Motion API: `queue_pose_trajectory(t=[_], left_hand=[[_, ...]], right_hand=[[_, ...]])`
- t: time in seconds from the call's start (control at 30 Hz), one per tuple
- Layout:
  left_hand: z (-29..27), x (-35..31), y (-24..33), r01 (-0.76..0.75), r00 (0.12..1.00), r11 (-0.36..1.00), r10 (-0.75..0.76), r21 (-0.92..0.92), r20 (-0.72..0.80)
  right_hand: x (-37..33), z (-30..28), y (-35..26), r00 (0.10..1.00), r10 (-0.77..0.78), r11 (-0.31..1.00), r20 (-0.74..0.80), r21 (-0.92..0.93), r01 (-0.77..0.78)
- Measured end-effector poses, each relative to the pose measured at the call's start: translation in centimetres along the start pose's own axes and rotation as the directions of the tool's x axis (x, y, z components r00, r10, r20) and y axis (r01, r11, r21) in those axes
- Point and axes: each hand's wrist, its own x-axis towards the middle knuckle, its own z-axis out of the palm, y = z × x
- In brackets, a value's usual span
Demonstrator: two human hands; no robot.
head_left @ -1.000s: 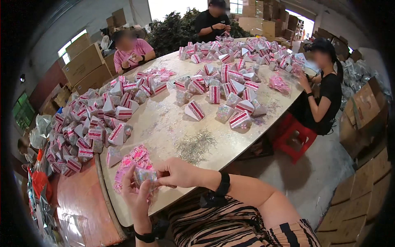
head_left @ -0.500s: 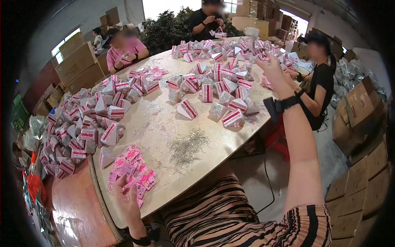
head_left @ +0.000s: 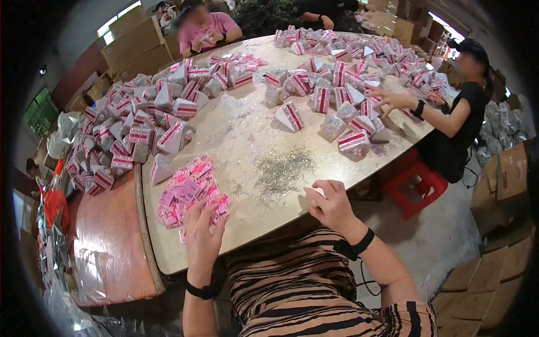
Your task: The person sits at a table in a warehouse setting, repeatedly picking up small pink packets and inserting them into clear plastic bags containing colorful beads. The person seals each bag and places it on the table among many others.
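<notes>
My left hand (head_left: 203, 233) is open, its fingers spread over the near edge of a pile of small pink printed cards (head_left: 193, 188). Close to the table's front edge, my right hand (head_left: 335, 209) is closed, fingers curled toward the thumb. A small whitish patch shows at its fingertips, too small to name. Just beyond that hand lies a loose heap of thin silvery pins or wires (head_left: 283, 173). Wedge-shaped clear packs with pink-and-white bands (head_left: 290, 117) stand farther off, the nearest apart from both hands.
A big pile of wedge packs (head_left: 132, 132) covers the table's left side; more fill its far end. One person in pink (head_left: 208, 28) works at far left. At right, a person in black (head_left: 463, 115) reaches over the packs. A red stool (head_left: 415, 188) stands below.
My right hand has come down from raised over the far right packs to the near edge by the silvery heap, its fingers closing. The person at right now reaches toward the packs.
</notes>
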Motion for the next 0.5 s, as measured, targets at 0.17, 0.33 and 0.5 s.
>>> queue_pose_trajectory(t=[0.17,0.33,0.5], left_hand=[[0.3,-0.2,-0.1,-0.067,0.998,0.995,0.067,0.075,-0.004],[0.5,-0.4,-0.7,-0.091,0.996,0.991,0.089,0.097,0.022],[0.6,-0.7,-0.9,-0.104,0.994,0.987,0.102,0.12,0.025]], right_hand=[[0.6,1.3,-1.8,0.994,-0.074,0.996,0.08,-0.039,0.077],[0.8,2.4,-3.3,0.979,-0.159,0.984,0.125,-0.057,0.167],[1.5,3.0,-5.1,0.967,-0.216,0.975,0.132,-0.018,0.22]])
